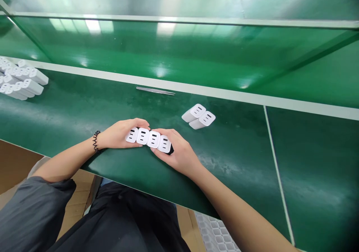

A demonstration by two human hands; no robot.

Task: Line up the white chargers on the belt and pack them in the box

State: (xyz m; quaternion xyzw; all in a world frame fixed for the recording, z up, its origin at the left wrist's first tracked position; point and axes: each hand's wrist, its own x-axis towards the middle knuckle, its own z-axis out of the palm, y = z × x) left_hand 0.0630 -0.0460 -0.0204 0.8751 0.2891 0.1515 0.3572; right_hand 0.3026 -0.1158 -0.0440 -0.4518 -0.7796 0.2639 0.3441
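A row of several white charger blocks (148, 138) lies on the green bench, port faces up toward me. My left hand (119, 134) presses against the row's left end, fingers curled over it. My right hand (179, 152) cups the right end, fingers closed round the last block. Together both hands squeeze the row side by side. Two more white chargers (199, 117) lie a little beyond and to the right, touching each other.
A pile of several white chargers (19, 80) sits at the far left. Metal tweezers (155, 91) lie near the pale strip (230, 94) at the bench's back. A raised green shelf runs behind. A plastic tray (215, 235) shows under the bench's front edge.
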